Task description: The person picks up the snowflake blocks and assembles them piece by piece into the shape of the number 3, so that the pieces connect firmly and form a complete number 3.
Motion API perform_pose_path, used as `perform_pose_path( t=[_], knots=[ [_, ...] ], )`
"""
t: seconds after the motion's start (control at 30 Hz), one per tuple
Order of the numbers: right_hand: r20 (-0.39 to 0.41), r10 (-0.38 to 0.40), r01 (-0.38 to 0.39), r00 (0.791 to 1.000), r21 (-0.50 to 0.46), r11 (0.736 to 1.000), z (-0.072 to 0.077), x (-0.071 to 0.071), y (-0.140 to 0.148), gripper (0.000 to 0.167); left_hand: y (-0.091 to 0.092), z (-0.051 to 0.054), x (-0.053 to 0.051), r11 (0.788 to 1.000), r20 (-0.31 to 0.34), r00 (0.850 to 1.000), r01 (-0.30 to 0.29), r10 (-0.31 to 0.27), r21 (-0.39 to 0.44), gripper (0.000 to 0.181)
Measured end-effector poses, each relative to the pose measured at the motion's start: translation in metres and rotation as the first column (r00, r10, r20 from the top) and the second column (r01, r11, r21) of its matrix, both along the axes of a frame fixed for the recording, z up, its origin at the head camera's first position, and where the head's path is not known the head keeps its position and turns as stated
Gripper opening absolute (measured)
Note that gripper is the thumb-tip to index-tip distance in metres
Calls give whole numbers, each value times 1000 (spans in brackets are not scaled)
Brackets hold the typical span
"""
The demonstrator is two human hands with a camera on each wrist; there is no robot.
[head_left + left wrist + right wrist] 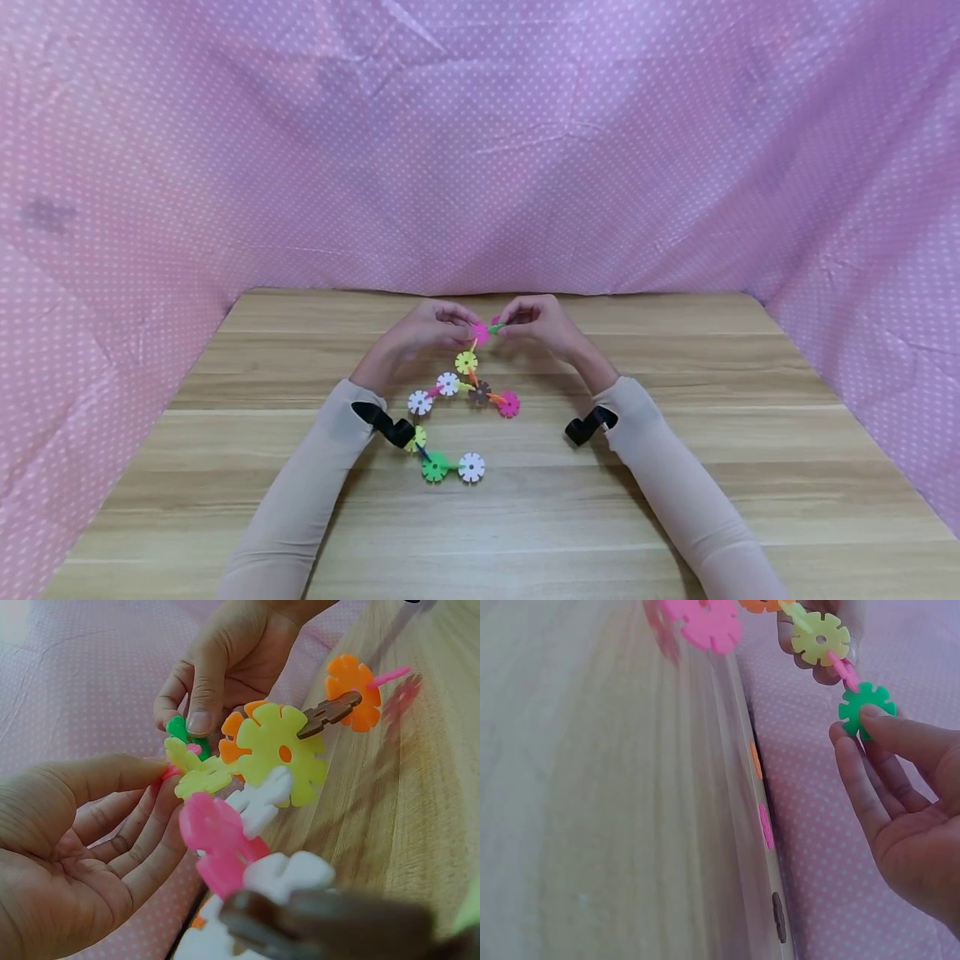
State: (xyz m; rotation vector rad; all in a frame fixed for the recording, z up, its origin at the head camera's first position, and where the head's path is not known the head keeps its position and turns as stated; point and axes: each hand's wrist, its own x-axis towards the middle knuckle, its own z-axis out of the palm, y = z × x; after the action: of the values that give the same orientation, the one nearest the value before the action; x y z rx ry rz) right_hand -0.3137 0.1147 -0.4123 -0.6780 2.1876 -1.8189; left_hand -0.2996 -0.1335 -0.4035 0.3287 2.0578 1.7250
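My left hand pinches a pink notched flower disc at the top end of a chain of linked plastic discs. Between the thumb and fingers of my right hand is a green disc, which meets the pink one at its edge. Below them the chain runs through a yellow disc and a brown disc. One branch ends in a pink disc; the other passes white discs to a green disc and a white end disc. In the left wrist view, fingers mostly hide the pinched pink disc.
A wood-grain table lies under the arms, with a pink dotted cloth behind and at both sides. Black wrist cameras sit on the sleeves. In the right wrist view, orange, pink and brown slivers show along the table edge.
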Motion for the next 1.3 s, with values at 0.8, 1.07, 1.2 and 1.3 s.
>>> perform_pose_path(
  t=[0.8,1.07,1.2,1.3],
  knots=[
    [-39,5,-7,999,-40,999,2,2,1,14,4,3,3,999,-18,999,-35,36,2,28],
    [-78,14,-18,997,-53,998,1,1,1,13,5,3,6,999,-29,998,-49,49,-7,27],
    [-86,9,-14,996,-62,998,1,2,1,13,6,3,6,998,-36,998,-56,56,6,26],
    [-83,3,-8,997,-63,998,1,1,1,14,7,3,6,998,-37,998,-59,59,6,25]
  ],
)
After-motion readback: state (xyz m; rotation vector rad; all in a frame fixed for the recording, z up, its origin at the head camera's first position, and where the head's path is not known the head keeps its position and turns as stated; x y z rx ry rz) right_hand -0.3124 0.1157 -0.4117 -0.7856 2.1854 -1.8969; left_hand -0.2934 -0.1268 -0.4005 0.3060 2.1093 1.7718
